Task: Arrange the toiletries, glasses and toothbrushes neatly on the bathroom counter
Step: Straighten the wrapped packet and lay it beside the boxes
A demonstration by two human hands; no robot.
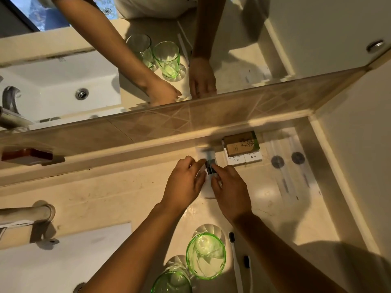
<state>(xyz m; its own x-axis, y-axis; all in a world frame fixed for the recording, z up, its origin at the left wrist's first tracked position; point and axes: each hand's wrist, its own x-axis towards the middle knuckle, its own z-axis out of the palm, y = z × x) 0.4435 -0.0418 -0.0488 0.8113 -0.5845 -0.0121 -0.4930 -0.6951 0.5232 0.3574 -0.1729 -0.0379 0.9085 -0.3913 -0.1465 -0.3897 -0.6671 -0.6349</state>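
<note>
A bathroom — a white sink (63,89) with a chrome tap (10,98) at left, a wall mirror (190,49) behind the beige stone bench (105,197), boxed toiletries (242,148) far right.

White sachet (208,188) lies flat, just left of the stacked boxes (243,152); wrapped toothbrush packets (292,166) lie to their right; two green glasses (206,255) stand upright well nearer; two toothbrushes (237,263) lie beside them.
</note>
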